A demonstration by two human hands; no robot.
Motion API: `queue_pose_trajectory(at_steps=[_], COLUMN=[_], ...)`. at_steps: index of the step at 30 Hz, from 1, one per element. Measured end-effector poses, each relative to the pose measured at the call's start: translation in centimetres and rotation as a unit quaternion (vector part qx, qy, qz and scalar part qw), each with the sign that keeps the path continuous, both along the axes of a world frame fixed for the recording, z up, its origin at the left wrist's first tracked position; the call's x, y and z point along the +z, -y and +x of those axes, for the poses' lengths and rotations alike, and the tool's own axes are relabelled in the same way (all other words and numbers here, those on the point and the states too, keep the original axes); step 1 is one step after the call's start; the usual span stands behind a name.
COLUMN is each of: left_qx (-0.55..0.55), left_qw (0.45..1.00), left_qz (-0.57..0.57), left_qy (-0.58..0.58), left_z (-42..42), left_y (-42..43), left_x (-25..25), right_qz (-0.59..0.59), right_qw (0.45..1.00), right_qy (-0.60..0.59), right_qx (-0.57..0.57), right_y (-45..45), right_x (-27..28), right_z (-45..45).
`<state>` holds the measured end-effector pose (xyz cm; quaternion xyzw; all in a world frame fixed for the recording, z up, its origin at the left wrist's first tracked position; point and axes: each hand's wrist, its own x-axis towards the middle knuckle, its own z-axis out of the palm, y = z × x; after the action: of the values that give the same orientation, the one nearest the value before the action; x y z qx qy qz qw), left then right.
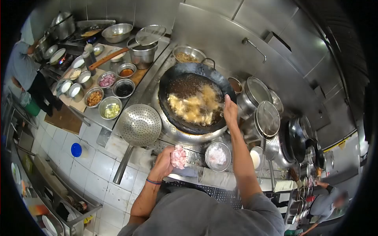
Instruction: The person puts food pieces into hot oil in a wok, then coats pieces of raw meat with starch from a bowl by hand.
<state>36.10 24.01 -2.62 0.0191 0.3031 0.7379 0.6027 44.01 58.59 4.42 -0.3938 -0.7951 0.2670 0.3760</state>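
Observation:
My left hand (pixel 162 163) is closed round a clump of pale pink raw meat pieces (pixel 178 157), held in front of the stove's near edge. Over the right side of a large black wok (pixel 165 84), my right hand (pixel 230 109) is stretched out with its fingers together near the rim; what it holds, if anything, does not show. Golden battered pieces (pixel 195 106) bubble in dark oil inside the wok. A steel bowl with white powder (pixel 217 156) stands between my forearms. Left of the wok lies a perforated ladle (pixel 140 125).
Small bowls of ingredients, including red onion (pixel 106 80), stand on the left counter. Pots and strainers (pixel 268 119) crowd the right side. One person (pixel 27 65) stands at the far left, another (pixel 328 202) at the lower right. A blue-lidded tub (pixel 76 149) is on the floor.

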Motion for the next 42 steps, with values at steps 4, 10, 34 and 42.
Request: queue_pose_trajectory(at_steps=[4, 10, 34, 42], left_qx=[0.025, 0.138, -0.114, -0.07], left_qw=[0.999, 0.969, 0.99, 0.981], left_qz=[0.035, 0.091, -0.021, -0.009], left_qy=[0.022, 0.182, -0.077, -0.18], left_z=[1.2, 3.6, 9.1, 9.3], left_y=[1.4, 1.1, -10.1, -10.5], left_x=[1.9, 3.3, 1.5, 0.2], right_qz=[-0.224, -0.089, -0.441, -0.568], right_qw=[0.965, 0.976, 0.846, 0.724], right_qy=[-0.044, -0.174, -0.148, -0.28], right_qx=[0.131, 0.1, 0.259, 0.273], right_y=[-11.0, -3.4, 11.5, 12.5], right_x=[-4.1, 4.0, -3.5, -4.5], right_z=[-1.4, 2.6, 16.7, 16.1])
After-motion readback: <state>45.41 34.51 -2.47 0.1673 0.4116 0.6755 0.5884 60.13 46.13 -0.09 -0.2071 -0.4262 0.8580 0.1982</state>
